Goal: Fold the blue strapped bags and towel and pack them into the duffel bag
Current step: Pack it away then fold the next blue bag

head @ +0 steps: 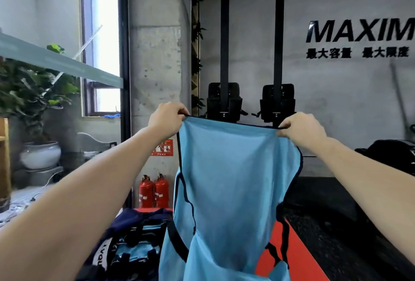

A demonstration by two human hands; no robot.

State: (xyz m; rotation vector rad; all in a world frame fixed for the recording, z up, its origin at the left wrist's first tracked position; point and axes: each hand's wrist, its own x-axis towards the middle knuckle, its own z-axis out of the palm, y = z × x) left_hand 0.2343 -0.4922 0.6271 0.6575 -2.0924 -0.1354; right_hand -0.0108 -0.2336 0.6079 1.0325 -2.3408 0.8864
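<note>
A light blue strapped bag with dark edging and black straps hangs spread out in front of me. My left hand pinches its top left corner and my right hand pinches its top right corner, both raised at chest height. Below at the left lies a dark navy duffel bag, open, with more light blue fabric and black straps showing inside. The hanging bag hides the duffel's right part.
A red mat covers the surface under the bag. Two red fire extinguishers stand by a concrete pillar. Black gym equipment is mounted on the wall ahead. A potted plant stands at the left.
</note>
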